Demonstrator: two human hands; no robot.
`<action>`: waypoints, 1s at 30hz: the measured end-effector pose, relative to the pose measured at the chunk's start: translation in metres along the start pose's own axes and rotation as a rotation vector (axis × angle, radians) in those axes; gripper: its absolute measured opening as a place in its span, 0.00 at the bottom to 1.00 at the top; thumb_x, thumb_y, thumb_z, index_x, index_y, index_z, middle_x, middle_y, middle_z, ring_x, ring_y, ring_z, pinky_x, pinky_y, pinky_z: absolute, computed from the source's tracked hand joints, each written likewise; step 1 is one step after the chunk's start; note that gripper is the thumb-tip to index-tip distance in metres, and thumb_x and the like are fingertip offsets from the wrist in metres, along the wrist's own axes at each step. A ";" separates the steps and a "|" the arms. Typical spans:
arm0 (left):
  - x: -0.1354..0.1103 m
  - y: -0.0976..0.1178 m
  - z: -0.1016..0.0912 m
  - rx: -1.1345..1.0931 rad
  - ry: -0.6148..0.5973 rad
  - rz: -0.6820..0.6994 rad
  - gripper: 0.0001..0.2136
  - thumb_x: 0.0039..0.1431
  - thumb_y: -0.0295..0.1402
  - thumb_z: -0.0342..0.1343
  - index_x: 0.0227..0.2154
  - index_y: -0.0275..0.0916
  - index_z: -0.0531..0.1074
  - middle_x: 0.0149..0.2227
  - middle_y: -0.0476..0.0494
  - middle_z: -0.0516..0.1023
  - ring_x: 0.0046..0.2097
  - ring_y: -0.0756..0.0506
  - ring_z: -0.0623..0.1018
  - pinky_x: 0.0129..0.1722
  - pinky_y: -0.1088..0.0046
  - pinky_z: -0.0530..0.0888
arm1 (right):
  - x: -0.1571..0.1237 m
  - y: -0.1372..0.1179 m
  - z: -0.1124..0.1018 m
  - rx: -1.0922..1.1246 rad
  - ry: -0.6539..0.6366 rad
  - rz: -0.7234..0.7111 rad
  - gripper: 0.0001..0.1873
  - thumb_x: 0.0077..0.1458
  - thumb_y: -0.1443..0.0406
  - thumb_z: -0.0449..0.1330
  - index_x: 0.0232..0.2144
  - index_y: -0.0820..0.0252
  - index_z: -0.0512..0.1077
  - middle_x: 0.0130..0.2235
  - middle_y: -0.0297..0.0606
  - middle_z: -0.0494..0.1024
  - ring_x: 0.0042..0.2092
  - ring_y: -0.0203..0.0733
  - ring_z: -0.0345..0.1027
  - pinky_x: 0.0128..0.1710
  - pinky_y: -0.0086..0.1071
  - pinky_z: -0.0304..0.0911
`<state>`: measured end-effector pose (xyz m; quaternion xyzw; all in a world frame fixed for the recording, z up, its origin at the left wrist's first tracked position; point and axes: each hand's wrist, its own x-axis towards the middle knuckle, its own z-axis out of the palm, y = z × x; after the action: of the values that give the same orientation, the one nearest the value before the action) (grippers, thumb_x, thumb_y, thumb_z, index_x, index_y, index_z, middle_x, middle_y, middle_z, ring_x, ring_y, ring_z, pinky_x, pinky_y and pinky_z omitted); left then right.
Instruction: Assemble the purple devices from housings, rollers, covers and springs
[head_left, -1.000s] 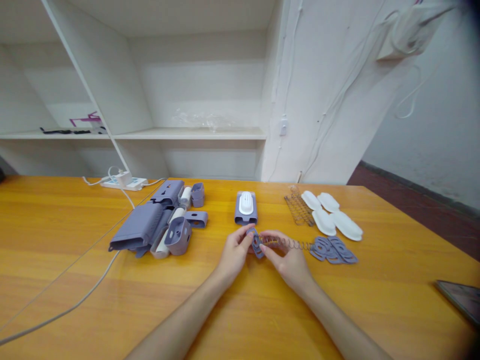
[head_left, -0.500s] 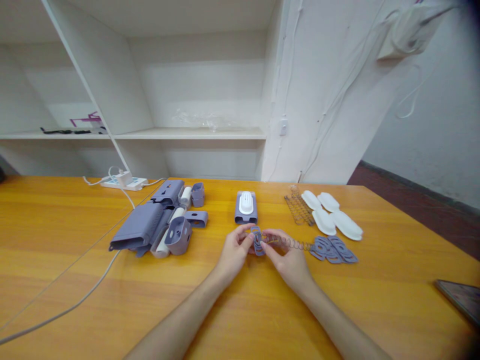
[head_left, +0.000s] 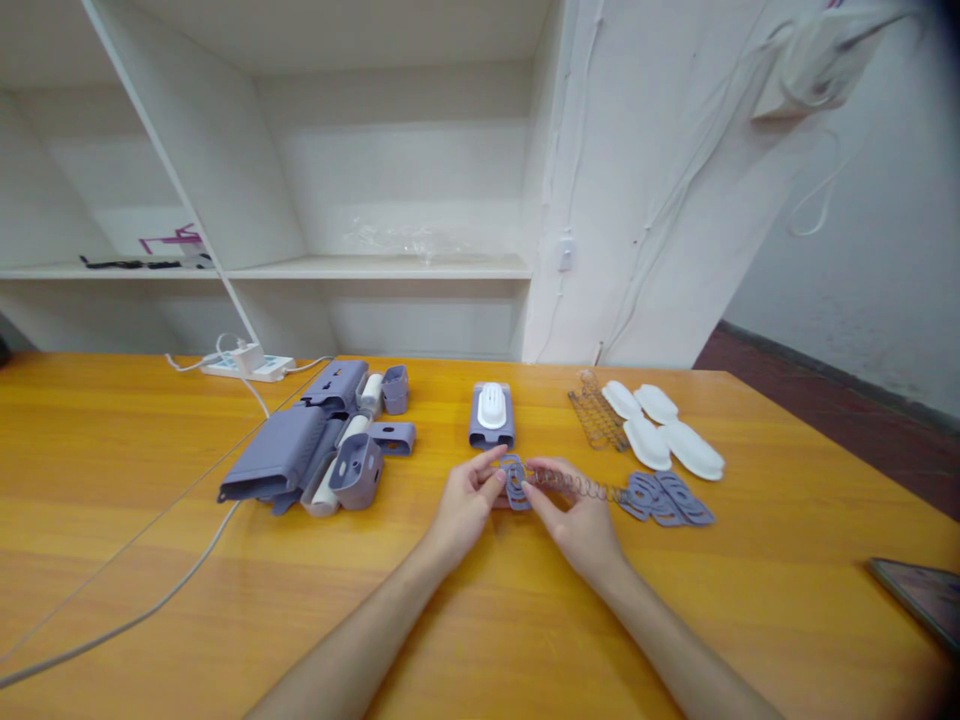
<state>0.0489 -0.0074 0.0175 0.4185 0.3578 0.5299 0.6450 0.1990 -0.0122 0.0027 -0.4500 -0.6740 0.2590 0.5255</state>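
My left hand [head_left: 466,505] and my right hand [head_left: 576,520] meet over the orange table [head_left: 150,480], just in front of me. Between their fingertips they pinch a small flat purple plastic frame [head_left: 514,481]. A long thin metal spring [head_left: 581,487] runs from that frame to the right, past my right fingers; I cannot tell whether it is joined to the frame. Just beyond the hands stands a purple holder with a white oval cap [head_left: 492,413].
A pile of flat purple frames [head_left: 666,499] lies right of my hands, with white oval caps [head_left: 664,430] and loose springs [head_left: 596,415] behind it. Purple and white housings [head_left: 322,440] lie to the left, with a power strip [head_left: 247,364] and cables. A phone [head_left: 919,590] lies at the right edge.
The purple frame between my fingertips has turned slightly and both hands have shifted a touch. Nothing else on the table has moved.
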 end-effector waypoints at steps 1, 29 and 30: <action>0.000 0.000 0.000 -0.009 0.004 0.002 0.31 0.43 0.39 0.65 0.51 0.31 0.67 0.35 0.38 0.79 0.34 0.44 0.78 0.37 0.66 0.75 | 0.000 -0.001 0.000 -0.007 0.007 -0.003 0.11 0.52 0.64 0.59 0.39 0.58 0.70 0.40 0.41 0.76 0.41 0.44 0.71 0.44 0.39 0.67; 0.003 -0.008 0.000 0.061 0.054 0.026 0.31 0.44 0.35 0.64 0.52 0.28 0.65 0.38 0.34 0.78 0.34 0.44 0.78 0.36 0.67 0.75 | 0.001 -0.002 0.001 -0.121 0.009 -0.045 0.10 0.50 0.66 0.58 0.38 0.59 0.70 0.39 0.41 0.76 0.42 0.45 0.70 0.45 0.40 0.65; 0.003 -0.008 0.000 0.061 0.050 0.028 0.30 0.44 0.35 0.64 0.52 0.28 0.65 0.38 0.34 0.78 0.35 0.44 0.78 0.37 0.67 0.75 | 0.001 -0.002 0.001 -0.120 0.007 -0.043 0.11 0.50 0.66 0.58 0.39 0.59 0.70 0.40 0.42 0.76 0.43 0.45 0.70 0.46 0.41 0.65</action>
<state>0.0523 -0.0052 0.0100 0.4298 0.3839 0.5379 0.6153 0.1974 -0.0120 0.0042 -0.4669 -0.6960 0.2052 0.5055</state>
